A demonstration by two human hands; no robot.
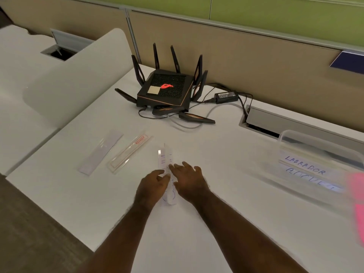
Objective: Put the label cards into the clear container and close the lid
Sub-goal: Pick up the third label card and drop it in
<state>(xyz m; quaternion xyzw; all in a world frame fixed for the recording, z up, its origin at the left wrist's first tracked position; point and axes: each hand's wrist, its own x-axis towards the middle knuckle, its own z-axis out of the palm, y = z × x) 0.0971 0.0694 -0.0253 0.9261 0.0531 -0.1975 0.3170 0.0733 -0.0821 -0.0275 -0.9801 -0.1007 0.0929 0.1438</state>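
Cards (pixel 167 160): a few long white strips with blue handwriting, lying on the desk (pixel 206 223) in front of the person, overlapped and fanned slightly, far ends splayed apart. Left hand (pixel 152 185) and right hand (pixel 190 181) sit either side of the near half of the stack, fingers curled loosely inward and touching the paper; neither hand has closed on it, so the grip is a loose two-sided cradle and no pinch yet. Judged step: squaring up and gathering the strips before lifting. To do it well, the hands should press the long edges together until the strips align, then one hand should pinch the stack near its middle so the thin ends do not droop or slide out. Thin paper on a smooth top is hard to get under; sliding the stack toward the desk edge or lifting one corner with a fingertip would likely help. Container (pixel 319 154): clear, to the right and well apart from the hands, blurred, with at least two written cards visible in or behind it; whether its lid is off cannot be told. Two more long strips (pixel 101 152) and (pixel 130 152) lie to the left, apart from the stack, and appear uncollected. A router (pixel 167 89) sits further back, clear of the working path.
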